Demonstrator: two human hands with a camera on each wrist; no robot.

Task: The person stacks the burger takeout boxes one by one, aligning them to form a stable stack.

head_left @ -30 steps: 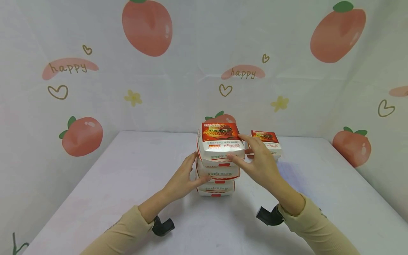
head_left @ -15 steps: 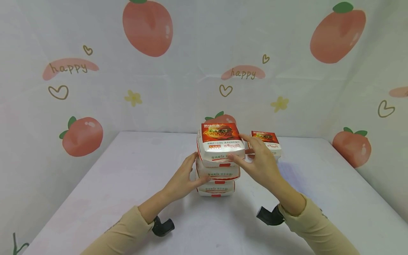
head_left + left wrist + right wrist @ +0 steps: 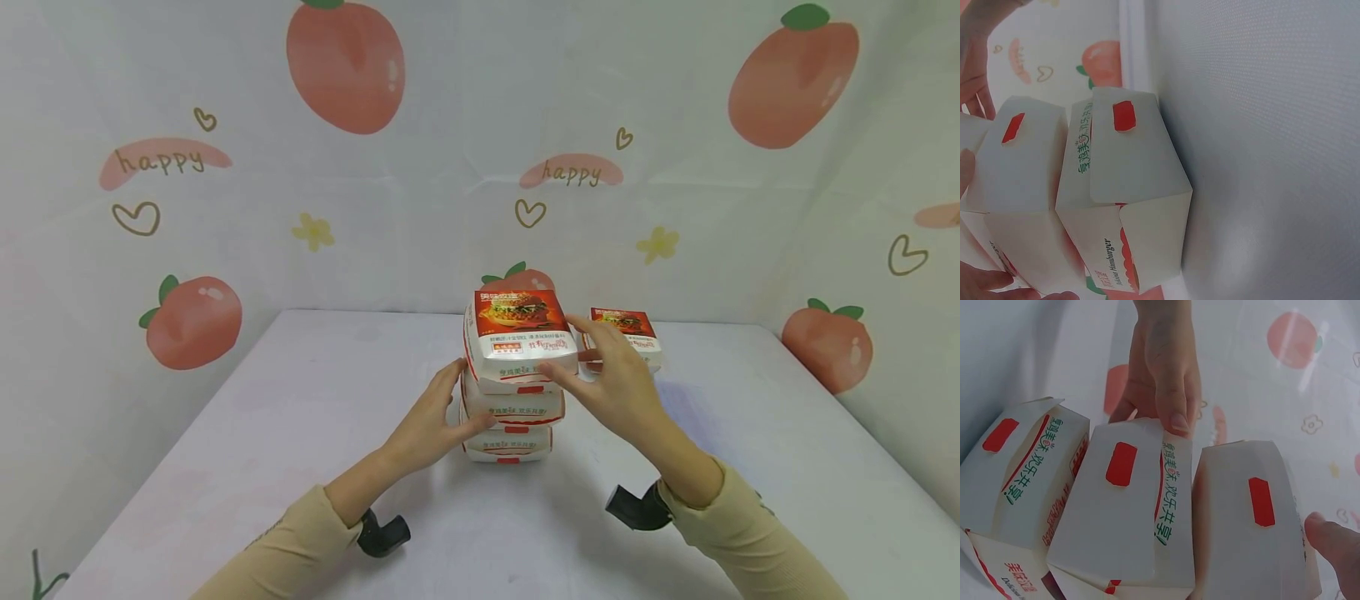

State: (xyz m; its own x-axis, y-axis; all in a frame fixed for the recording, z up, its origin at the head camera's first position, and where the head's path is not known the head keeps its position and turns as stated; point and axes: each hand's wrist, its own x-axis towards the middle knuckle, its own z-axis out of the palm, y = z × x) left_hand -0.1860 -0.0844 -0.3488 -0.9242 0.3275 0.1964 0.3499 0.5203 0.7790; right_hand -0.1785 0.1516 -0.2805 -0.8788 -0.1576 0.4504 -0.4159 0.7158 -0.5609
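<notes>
We see three hamburger cartons stacked near the middle of the surface (image 3: 360, 375), well in from its left and right edges. The bottom box (image 3: 510, 446) stands on the surface; the middle box (image 3: 528, 408) lies on it, and the top box (image 3: 517, 337) on that, sitting out of line, jutting past the right side of the stack. A fourth box (image 3: 640, 336) sits apart, to the right and closer to the far edge.

The left hand (image 3: 426, 425) grips the middle box: its thumb lies on the front and its other fingers wrap the left side. The right hand (image 3: 617, 379) pinches the top box at its right front corner, thumb on the front face, forefinger at the right edge of the lid; how its remaining fingers lie, we cannot quite tell.

We judge the step in hand to be settling the top box while the left hand steadies the stack beneath. Whether its weight is fully down, we cannot tell. In our view, the next move calls for squaring the top box leftward, then loosening the right fingers gently enough that nothing slides.
</notes>
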